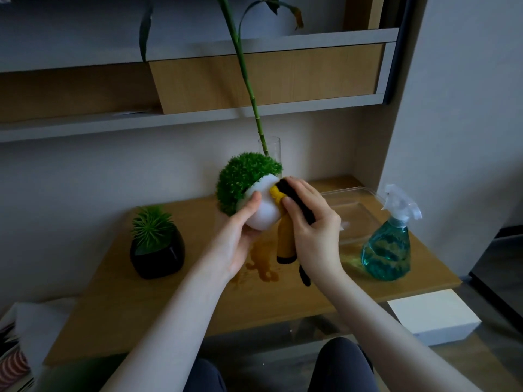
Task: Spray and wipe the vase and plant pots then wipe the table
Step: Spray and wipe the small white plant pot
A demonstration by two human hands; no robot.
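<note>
My left hand point(240, 230) grips a round white plant pot point(264, 212) with a bushy green plant, lifted above the table and tilted to the left. My right hand point(314, 222) holds a yellow and black cloth point(285, 244) and presses it against the pot's right side; the cloth's ends hang down below my hand. A black pot point(157, 257) with a spiky green plant stands on the wooden table point(141, 312) at the left. A clear glass vase point(273, 149) with a tall bamboo stem stands behind the white pot.
A spray bottle point(389, 244) of blue liquid stands at the table's right. A clear plastic tray point(353, 210) lies behind it. A wet patch point(261, 264) marks the table under my hands. Shelves hang above. A white box point(433, 318) sits lower right.
</note>
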